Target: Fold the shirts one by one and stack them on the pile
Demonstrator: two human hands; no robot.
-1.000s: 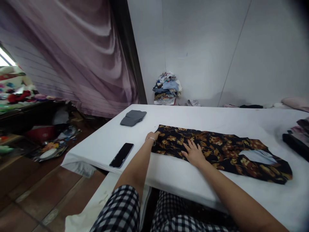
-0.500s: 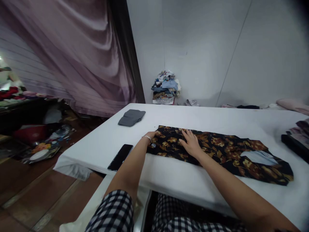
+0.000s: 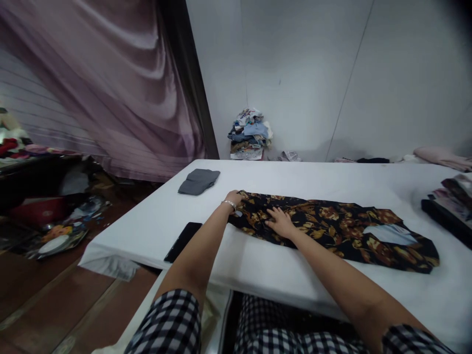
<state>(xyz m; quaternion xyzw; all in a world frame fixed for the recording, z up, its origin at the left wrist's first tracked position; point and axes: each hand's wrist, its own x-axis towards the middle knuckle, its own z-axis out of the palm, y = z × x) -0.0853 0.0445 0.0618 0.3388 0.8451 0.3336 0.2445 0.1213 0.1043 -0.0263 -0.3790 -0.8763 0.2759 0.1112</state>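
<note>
A black garment with a brown and gold flower print point(image 3: 332, 216) lies as a long folded strip across the white table. Near its right end a pale patch shows through a gap in the cloth. At the left end, my left hand point(image 3: 234, 198), with a bracelet at the wrist, has its fingers closed on the far corner of the cloth; the fingertips are partly hidden. My right hand point(image 3: 280, 222) rests flat on the left half of the garment, fingers spread.
A folded grey cloth point(image 3: 199, 181) lies on the white table point(image 3: 147, 211) at the left. Near the front edge is a black phone point(image 3: 182, 242). Stacked clothes point(image 3: 448, 211) stand at the right, and a clothes pile point(image 3: 250, 135) stands beyond the far edge.
My left hand has moved up to the far left corner of the garment. My right hand has slid left along the cloth, and folds have formed near the left end.
</note>
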